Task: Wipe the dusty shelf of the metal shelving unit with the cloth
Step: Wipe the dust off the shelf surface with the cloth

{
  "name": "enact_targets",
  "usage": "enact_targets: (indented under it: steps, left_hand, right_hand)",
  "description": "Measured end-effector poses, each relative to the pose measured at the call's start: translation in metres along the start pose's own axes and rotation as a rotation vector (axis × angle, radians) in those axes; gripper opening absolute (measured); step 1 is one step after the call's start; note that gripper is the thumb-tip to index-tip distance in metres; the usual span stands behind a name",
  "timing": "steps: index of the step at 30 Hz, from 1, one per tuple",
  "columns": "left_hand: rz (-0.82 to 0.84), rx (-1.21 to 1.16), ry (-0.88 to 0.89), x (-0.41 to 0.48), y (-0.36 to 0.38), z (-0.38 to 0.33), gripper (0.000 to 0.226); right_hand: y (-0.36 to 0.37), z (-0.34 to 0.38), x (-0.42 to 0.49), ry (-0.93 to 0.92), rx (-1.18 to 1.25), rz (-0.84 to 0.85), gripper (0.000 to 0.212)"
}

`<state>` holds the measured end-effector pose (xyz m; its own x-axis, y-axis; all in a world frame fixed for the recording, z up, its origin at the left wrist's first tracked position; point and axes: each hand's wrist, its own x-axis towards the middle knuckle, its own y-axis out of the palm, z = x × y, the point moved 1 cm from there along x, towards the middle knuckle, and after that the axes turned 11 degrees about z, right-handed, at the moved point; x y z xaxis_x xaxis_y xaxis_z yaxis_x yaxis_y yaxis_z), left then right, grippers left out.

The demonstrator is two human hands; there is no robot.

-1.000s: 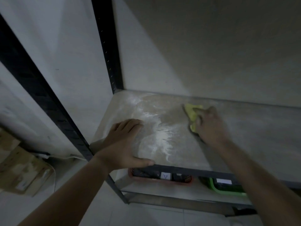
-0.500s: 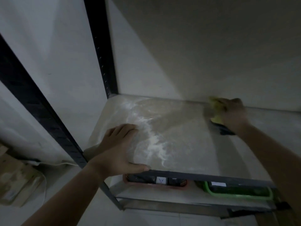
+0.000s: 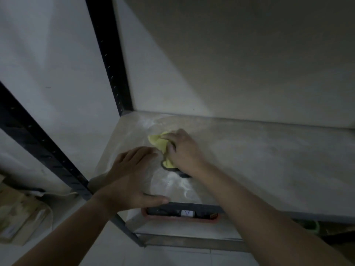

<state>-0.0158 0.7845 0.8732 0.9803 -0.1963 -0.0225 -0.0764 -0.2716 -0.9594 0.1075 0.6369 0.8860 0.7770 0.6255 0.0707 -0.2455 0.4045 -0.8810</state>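
Observation:
The pale shelf (image 3: 259,160) of the metal shelving unit carries white dust, thickest in a streak (image 3: 178,184) near its front left. My right hand (image 3: 184,152) presses a crumpled yellow cloth (image 3: 160,144) onto the shelf's left part. My left hand (image 3: 132,177) lies flat on the front left corner, fingers spread, thumb along the front rail, its fingertips almost touching the cloth. Part of the cloth is hidden under my right palm.
Black perforated uprights (image 3: 109,60) frame the shelf at the back left and front left (image 3: 38,143). On the lower shelf sit a red tray (image 3: 182,215) and a green tray (image 3: 315,227). Cardboard boxes (image 3: 17,214) stand on the floor at left. A pale wall stands behind.
My right hand swept the cloth from the back right of the shelf leftward to the left part, close to my left hand. My left hand kept its place on the corner.

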Motion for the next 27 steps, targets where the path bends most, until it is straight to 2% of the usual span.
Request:
enact_targets:
  steps: [1, 3, 5, 7, 9, 11, 12, 14, 16, 18, 19, 21, 22, 24, 26, 27]
  left_hand:
    - [0.004, 0.003, -0.004, 0.000, 0.000, 0.000, 0.114]
    - [0.029, -0.002, -0.028, -0.001, 0.000, 0.001, 0.119]
    - [0.048, 0.002, -0.036, -0.002, -0.001, 0.002, 0.121]
    - [0.050, 0.005, -0.036, -0.001, -0.002, 0.001, 0.122]
    - [0.048, 0.003, -0.038, 0.000, -0.002, 0.002, 0.123]
    - [0.041, 0.001, -0.040, 0.000, -0.001, 0.003, 0.123]
    - [0.039, 0.004, -0.040, 0.000, -0.001, 0.003, 0.123]
    - [0.037, 0.010, -0.044, 0.001, 0.000, 0.003, 0.123]
    - [0.041, 0.015, -0.051, 0.001, 0.001, 0.003, 0.124]
    - [0.049, 0.023, -0.051, 0.001, 0.002, 0.003, 0.123]
    - [0.053, 0.028, -0.049, 0.001, 0.001, 0.002, 0.123]
    - [0.068, 0.043, -0.053, 0.001, 0.001, 0.002, 0.126]
    - [0.079, 0.049, -0.058, 0.001, 0.001, 0.002, 0.128]
    - [0.085, 0.048, -0.064, 0.001, 0.002, 0.003, 0.130]
    - [0.073, 0.042, -0.065, 0.001, 0.003, 0.004, 0.129]
    - [0.072, 0.042, -0.064, 0.001, 0.003, 0.004, 0.128]
  right_hand:
    - [-0.003, -0.002, -0.001, 0.015, 0.094, 0.053, 0.038]
    - [-0.024, -0.027, -0.005, 0.090, 0.173, -0.032, 0.037]
    - [-0.060, -0.077, -0.013, 0.210, 0.086, -0.146, 0.033]
    - [-0.097, -0.136, -0.018, 0.312, -0.135, -0.199, 0.043]
    - [-0.125, -0.194, -0.023, 0.490, -0.262, -0.149, 0.060]
    - [-0.135, -0.231, -0.033, 0.636, -0.334, -0.047, 0.059]
    - [-0.136, -0.235, -0.037, 0.653, -0.399, 0.006, 0.052]
    - [-0.126, -0.223, -0.032, 0.609, -0.525, 0.052, 0.039]
    - [-0.106, -0.193, -0.015, 0.464, -0.578, 0.075, 0.037]
    - [-0.079, -0.162, 0.002, 0.357, -0.438, 0.019, 0.053]
    - [-0.066, -0.144, 0.007, 0.355, -0.337, -0.009, 0.054]
    - [-0.041, -0.103, 0.012, 0.334, -0.176, -0.045, 0.044]
    - [-0.030, -0.079, 0.015, 0.229, -0.105, -0.064, 0.040]
    - [-0.019, -0.038, 0.012, 0.026, -0.014, 0.005, 0.035]
    - [-0.027, -0.033, 0.006, -0.006, 0.062, 0.112, 0.035]
    - [-0.037, -0.044, 0.002, 0.009, 0.087, 0.087, 0.036]
